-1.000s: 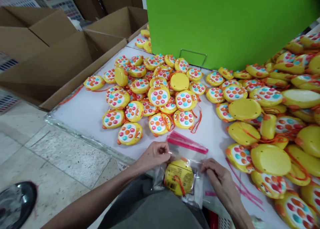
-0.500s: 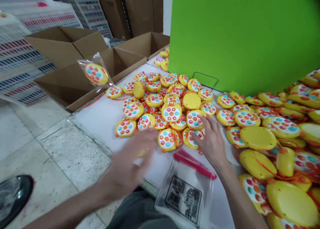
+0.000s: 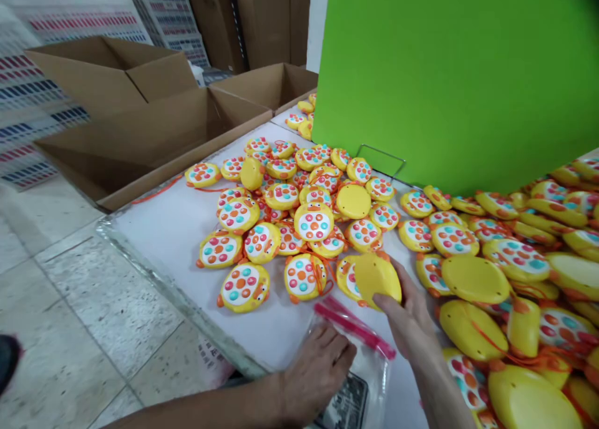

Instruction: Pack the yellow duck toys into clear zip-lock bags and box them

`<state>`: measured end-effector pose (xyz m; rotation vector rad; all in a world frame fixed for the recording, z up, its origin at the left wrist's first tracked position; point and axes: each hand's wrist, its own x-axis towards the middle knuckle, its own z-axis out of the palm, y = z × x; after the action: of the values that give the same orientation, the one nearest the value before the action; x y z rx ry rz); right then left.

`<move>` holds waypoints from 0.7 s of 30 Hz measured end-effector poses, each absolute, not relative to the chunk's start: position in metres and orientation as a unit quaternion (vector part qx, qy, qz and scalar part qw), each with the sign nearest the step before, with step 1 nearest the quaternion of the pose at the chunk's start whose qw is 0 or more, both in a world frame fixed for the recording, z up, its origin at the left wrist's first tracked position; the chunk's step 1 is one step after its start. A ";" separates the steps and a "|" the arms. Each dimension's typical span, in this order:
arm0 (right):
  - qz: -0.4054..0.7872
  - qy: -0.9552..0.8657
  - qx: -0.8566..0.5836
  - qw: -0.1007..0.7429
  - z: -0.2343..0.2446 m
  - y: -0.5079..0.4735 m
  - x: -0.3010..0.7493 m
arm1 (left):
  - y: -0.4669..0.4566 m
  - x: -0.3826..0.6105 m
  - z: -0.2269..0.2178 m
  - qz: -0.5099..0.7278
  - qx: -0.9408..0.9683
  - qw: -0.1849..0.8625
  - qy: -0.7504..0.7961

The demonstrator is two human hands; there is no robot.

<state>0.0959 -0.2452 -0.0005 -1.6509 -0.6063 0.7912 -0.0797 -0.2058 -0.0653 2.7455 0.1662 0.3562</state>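
Observation:
My right hand (image 3: 407,316) grips a yellow toy (image 3: 377,279), held back-side up just above the white table (image 3: 168,229). My left hand (image 3: 318,369) rests with curled fingers on a clear zip bag (image 3: 362,385) with a pink seal strip (image 3: 355,323) and a black printed label, at the table's near edge. A heap of round yellow toys with coloured dots (image 3: 299,198) lies just beyond both hands. More of these toys (image 3: 515,266) are piled to the right.
A green board (image 3: 458,73) stands upright behind the toys, with a wire stand (image 3: 381,157) at its foot. Open cardboard boxes (image 3: 135,117) sit left of the table. Stacked white crates (image 3: 42,73) are further left. Tiled floor (image 3: 84,316) lies at lower left.
The bagged toy left my hands and flew toward the boxes on the left. My right hand reached into the heap and picked up a toy. My left hand came back onto an empty bag.

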 end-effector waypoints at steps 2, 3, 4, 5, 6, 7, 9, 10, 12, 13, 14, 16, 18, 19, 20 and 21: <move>0.387 -0.157 -0.640 0.645 -0.005 -0.268 0.082 | -0.205 -0.076 -0.069 0.140 0.971 0.187 0.054; 0.399 -0.114 -0.620 0.665 -0.007 -0.279 0.075 | -0.204 -0.075 -0.071 0.142 0.970 0.190 0.054; 0.410 -0.077 -0.607 0.676 -0.008 -0.289 0.068 | -0.202 -0.073 -0.071 0.140 0.969 0.196 0.055; 0.421 -0.045 -0.598 0.680 -0.009 -0.299 0.062 | -0.201 -0.072 -0.071 0.132 0.968 0.205 0.059; 0.436 -0.019 -0.591 0.679 -0.010 -0.309 0.056 | -0.199 -0.072 -0.070 0.118 0.967 0.218 0.066; 0.451 -0.002 -0.584 0.675 -0.009 -0.319 0.051 | -0.197 -0.072 -0.067 0.099 0.963 0.237 0.077; 0.475 0.018 -0.579 0.662 -0.009 -0.337 0.044 | -0.193 -0.072 -0.061 0.062 0.951 0.285 0.104; 0.483 0.025 -0.583 0.653 -0.008 -0.346 0.041 | -0.191 -0.073 -0.058 0.053 0.942 0.310 0.118; 0.496 0.033 -0.602 0.625 -0.009 -0.361 0.037 | -0.187 -0.075 -0.053 0.057 0.926 0.349 0.134; 0.509 0.029 -0.610 0.607 -0.010 -0.368 0.036 | -0.185 -0.075 -0.052 0.065 0.922 0.359 0.130; 0.527 0.019 -0.613 0.588 -0.011 -0.373 0.035 | -0.183 -0.076 -0.052 0.070 0.922 0.361 0.119; 0.569 -0.015 -0.604 0.558 -0.012 -0.382 0.033 | -0.181 -0.076 -0.053 0.067 0.931 0.350 0.083; 0.599 -0.029 -0.580 0.551 -0.011 -0.385 0.031 | -0.180 -0.076 -0.057 0.062 0.938 0.336 0.055; 0.604 -0.021 -0.567 0.560 -0.010 -0.385 0.030 | -0.180 -0.076 -0.059 0.062 0.940 0.331 0.048; 0.597 -0.006 -0.557 0.577 -0.009 -0.383 0.030 | -0.181 -0.076 -0.061 0.064 0.942 0.328 0.043; 0.581 0.013 -0.549 0.601 -0.009 -0.379 0.030 | -0.181 -0.076 -0.062 0.065 0.943 0.325 0.040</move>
<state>0.0296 -0.3791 -0.0088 -1.2717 0.0292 1.3454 -0.0758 -0.1815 -0.0623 2.4722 0.1047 0.1716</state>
